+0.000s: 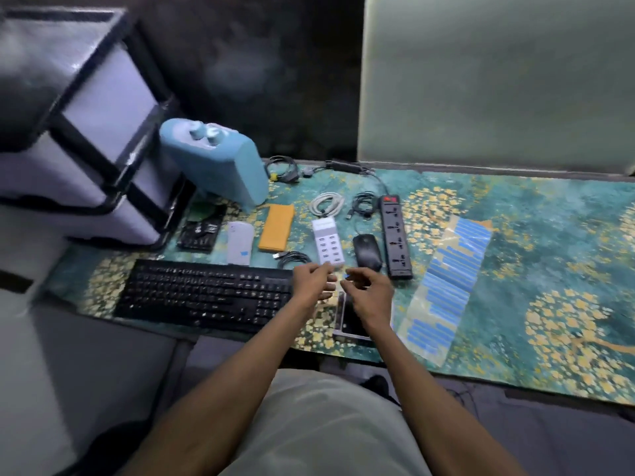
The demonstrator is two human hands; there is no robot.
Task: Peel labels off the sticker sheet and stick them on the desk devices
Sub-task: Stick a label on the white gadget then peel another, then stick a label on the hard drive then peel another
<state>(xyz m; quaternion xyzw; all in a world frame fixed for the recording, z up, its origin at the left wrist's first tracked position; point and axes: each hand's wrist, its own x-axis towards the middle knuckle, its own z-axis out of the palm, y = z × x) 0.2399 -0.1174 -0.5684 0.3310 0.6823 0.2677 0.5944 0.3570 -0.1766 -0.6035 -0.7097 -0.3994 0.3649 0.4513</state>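
- Label [347, 276], small and blue, is pinched in the right hand [369, 290]; left hand [311, 280] close beside it, fingers curled at the hub [327, 241], seemingly steadying it
- Step, as I judge: sticking this label on; next calls for pressing it flat on the hub or mouse [367, 252]
- Sheet [446, 283] lies well right; strip [396, 240] and keyboard [206, 295] flank the hands; open mat [549, 252] further right

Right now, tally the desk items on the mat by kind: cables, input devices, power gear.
Cable bundles: 4
Input devices: 3, keyboard, black mouse, grey mouse
Power gear: 2, power strip, white USB hub
Total: 9
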